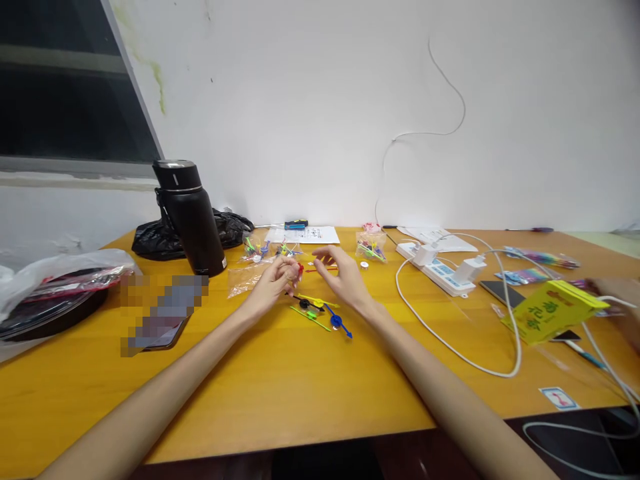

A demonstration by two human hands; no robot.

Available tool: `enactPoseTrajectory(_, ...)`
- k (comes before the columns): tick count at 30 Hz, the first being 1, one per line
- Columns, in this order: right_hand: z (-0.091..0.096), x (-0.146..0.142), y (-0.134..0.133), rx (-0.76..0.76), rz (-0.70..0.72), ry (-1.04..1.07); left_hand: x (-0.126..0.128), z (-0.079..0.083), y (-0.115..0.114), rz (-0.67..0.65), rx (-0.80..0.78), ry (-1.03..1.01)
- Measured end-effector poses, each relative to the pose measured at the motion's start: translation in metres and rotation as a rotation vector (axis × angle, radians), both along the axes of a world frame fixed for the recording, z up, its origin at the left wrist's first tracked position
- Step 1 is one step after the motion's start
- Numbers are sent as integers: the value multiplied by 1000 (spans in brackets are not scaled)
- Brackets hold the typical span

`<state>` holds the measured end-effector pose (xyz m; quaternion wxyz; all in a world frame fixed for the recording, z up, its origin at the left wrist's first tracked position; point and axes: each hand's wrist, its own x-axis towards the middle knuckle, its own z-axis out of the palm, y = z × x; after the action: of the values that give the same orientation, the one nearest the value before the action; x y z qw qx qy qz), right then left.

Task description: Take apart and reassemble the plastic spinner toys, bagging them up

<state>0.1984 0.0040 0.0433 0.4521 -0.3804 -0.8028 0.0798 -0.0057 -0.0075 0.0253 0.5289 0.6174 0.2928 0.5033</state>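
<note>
My left hand [277,277] is closed in a pinch on a small red plastic piece [300,269] above the orange table [280,380]. My right hand [343,275] hovers just right of it with its fingers spread and nothing in them. Beneath the hands lie several thin coloured clock hands: a blue one [339,322], a green one [310,316], a yellow one [318,301] and a black one [303,303]. Small clear bags of similar coloured parts [371,247] lie behind the hands.
A black flask [190,217] stands at the left before a black bag [160,241]. A phone [163,327] lies left of my arm. A white power strip [440,270] with chargers and cables, a yellow box [553,313] and another person's hand [620,300] are at the right.
</note>
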Motion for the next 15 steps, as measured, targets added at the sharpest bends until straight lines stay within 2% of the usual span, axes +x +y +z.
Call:
enactPoseTrajectory(2, 8, -11, -18, -34, 162, 41, -1, 1, 0, -11, 6, 4)
enactPoseTrajectory(4, 13, -18, -29, -65, 226, 58, -1, 2, -2, -22, -8, 3)
enactPoseTrajectory(9, 16, -20, -35, -120, 224, 105, 1, 1, -5, -64, -27, 31)
enactPoseTrajectory(12, 15, -20, -34, -99, 226, 84, 2, -1, -2, -78, -35, 48)
enactPoseTrajectory(15, 14, -15, -28, -30, 169, 23, 0, -4, 3, -5, -12, 138)
